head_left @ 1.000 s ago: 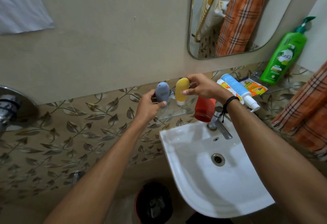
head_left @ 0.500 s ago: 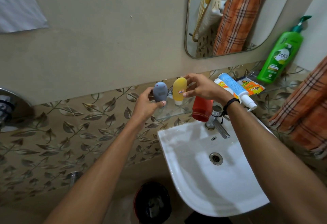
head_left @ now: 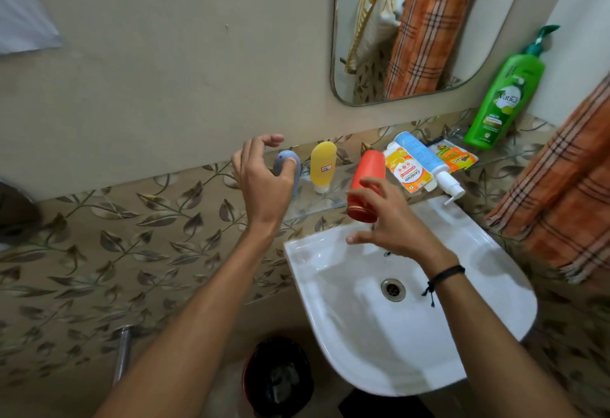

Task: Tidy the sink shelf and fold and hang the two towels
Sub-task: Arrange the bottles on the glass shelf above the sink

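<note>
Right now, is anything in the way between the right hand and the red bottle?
Nothing visible is. The right hand is open, its fingers right at the red plastic bottle. The yellow squeeze bottle stands apart, to its left.

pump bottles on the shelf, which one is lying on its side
The white-and-blue pump bottle, lying among the packets with its nozzle toward the sink. The green Vatika pump bottle stands upright at the far right.
</note>
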